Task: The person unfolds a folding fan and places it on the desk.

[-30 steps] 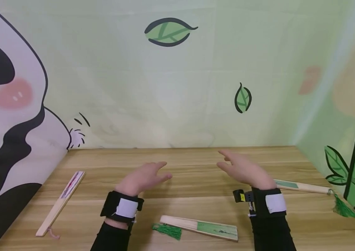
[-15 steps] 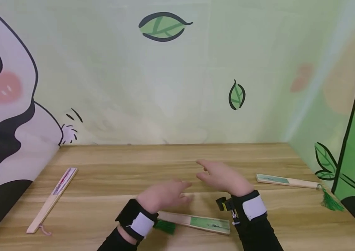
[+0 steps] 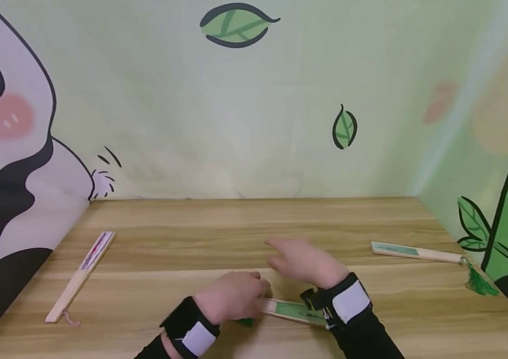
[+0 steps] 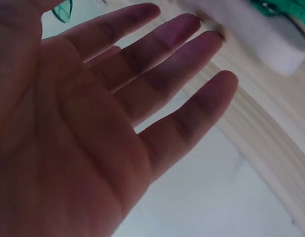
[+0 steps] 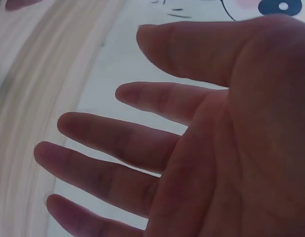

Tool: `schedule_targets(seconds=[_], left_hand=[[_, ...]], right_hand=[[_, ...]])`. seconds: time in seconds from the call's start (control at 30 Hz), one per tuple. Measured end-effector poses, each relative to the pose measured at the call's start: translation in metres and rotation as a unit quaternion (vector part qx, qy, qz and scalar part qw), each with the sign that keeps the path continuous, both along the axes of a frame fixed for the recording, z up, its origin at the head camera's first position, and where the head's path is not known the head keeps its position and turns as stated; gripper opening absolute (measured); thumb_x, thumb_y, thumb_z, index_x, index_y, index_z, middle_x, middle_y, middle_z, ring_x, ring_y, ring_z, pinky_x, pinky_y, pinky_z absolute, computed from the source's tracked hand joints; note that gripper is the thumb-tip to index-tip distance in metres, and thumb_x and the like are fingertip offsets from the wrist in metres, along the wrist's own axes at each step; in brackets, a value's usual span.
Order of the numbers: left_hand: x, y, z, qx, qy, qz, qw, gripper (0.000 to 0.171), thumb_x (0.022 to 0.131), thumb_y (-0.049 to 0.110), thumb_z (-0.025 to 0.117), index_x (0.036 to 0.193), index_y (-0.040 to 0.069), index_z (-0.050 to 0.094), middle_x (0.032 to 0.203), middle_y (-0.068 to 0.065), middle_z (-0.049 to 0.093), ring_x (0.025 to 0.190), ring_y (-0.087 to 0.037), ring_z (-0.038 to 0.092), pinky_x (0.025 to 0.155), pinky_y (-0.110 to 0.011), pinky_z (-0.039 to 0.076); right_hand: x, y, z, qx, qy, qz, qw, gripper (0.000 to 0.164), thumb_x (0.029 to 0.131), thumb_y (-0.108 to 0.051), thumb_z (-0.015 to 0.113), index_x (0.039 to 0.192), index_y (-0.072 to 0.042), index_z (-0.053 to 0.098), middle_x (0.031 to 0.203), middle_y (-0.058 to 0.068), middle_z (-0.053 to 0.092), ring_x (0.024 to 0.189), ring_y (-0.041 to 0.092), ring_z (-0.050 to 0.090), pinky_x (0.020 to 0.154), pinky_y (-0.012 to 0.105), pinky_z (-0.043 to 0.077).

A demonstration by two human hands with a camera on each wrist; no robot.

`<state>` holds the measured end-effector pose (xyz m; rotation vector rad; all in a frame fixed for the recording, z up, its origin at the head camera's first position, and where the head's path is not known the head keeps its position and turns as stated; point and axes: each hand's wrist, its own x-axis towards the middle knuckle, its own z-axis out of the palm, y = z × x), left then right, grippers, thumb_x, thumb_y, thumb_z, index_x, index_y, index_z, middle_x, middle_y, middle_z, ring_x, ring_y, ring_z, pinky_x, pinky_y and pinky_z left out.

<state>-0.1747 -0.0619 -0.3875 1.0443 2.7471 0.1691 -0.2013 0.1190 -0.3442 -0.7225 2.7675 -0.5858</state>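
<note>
A folded hand fan with a green printed panel lies on the table near the front middle. Over its pale left end is my left hand, which hides that end and most of the green tassel. In the left wrist view the fingers are loosely extended, and the fan's rounded end lies just past their tips; whether they touch it, I cannot tell. My right hand hovers above and behind the fan, its fingers spread and holding nothing. That wrist partly covers the fan's right end.
Another folded fan with a pink cord lies slanted at the left of the wooden table. At the right rests a third folded fan with a green tassel. A printed backdrop stands behind the table.
My left hand has moved right and down onto the middle fan's left end. The right hand has come left and lower, over the table. The fans lie where they were.
</note>
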Motion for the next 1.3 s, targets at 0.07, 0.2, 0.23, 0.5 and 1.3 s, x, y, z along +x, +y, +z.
schedule_targets(seconds=[0.07, 0.2, 0.23, 0.5, 1.3], left_hand=[[0.002, 0.001, -0.001, -0.018, 0.029, -0.005, 0.9994, 0.026, 0.078, 0.012, 0.084, 0.100, 0.017, 0.071, 0.093, 0.002, 0.064, 0.082, -0.013, 0.062, 0.075, -0.031, 0.056], [0.004, 0.004, -0.003, -0.047, 0.058, -0.010, 0.9971, 0.028, 0.079, 0.011, 0.084, 0.104, 0.014, 0.071, 0.097, -0.001, 0.068, 0.092, -0.016, 0.066, 0.080, -0.033, 0.057], [0.004, 0.005, -0.003, -0.052, 0.062, -0.011, 0.9967, 0.029, 0.080, 0.011, 0.084, 0.106, 0.013, 0.071, 0.098, -0.001, 0.068, 0.093, -0.017, 0.066, 0.081, -0.033, 0.057], [0.002, 0.005, -0.005, -0.065, 0.054, 0.001, 0.9964, 0.045, 0.079, 0.012, 0.085, 0.121, 0.010, 0.070, 0.103, -0.003, 0.068, 0.094, -0.017, 0.066, 0.080, -0.033, 0.057], [-0.011, -0.014, -0.001, -0.025, -0.026, 0.082, 0.9960, 0.036, 0.073, 0.002, 0.086, 0.096, 0.012, 0.060, 0.083, 0.001, 0.059, 0.073, -0.013, 0.054, 0.071, -0.032, 0.053]], right_hand=[[0.002, -0.003, -0.002, 0.003, 0.001, 0.010, 1.000, 0.048, 0.106, -0.019, 0.058, 0.149, 0.001, 0.051, 0.144, 0.022, 0.059, 0.130, 0.035, 0.060, 0.111, 0.051, 0.046], [0.005, -0.006, -0.006, 0.020, 0.004, 0.029, 0.999, 0.046, 0.103, -0.018, 0.065, 0.143, 0.002, 0.056, 0.136, 0.022, 0.065, 0.124, 0.037, 0.064, 0.106, 0.051, 0.049], [0.006, -0.006, -0.007, 0.025, 0.006, 0.032, 0.999, 0.046, 0.102, -0.018, 0.066, 0.142, 0.002, 0.057, 0.134, 0.022, 0.066, 0.122, 0.037, 0.065, 0.105, 0.051, 0.050], [0.009, -0.009, -0.009, 0.043, 0.022, 0.051, 0.998, 0.031, 0.099, -0.018, 0.071, 0.122, 0.002, 0.067, 0.117, 0.019, 0.072, 0.107, 0.033, 0.069, 0.095, 0.049, 0.055], [0.003, -0.013, -0.027, 0.100, -0.073, 0.018, 0.992, 0.039, 0.077, -0.010, 0.090, 0.110, -0.010, 0.069, 0.091, 0.002, 0.066, 0.079, 0.017, 0.059, 0.072, 0.037, 0.052]])
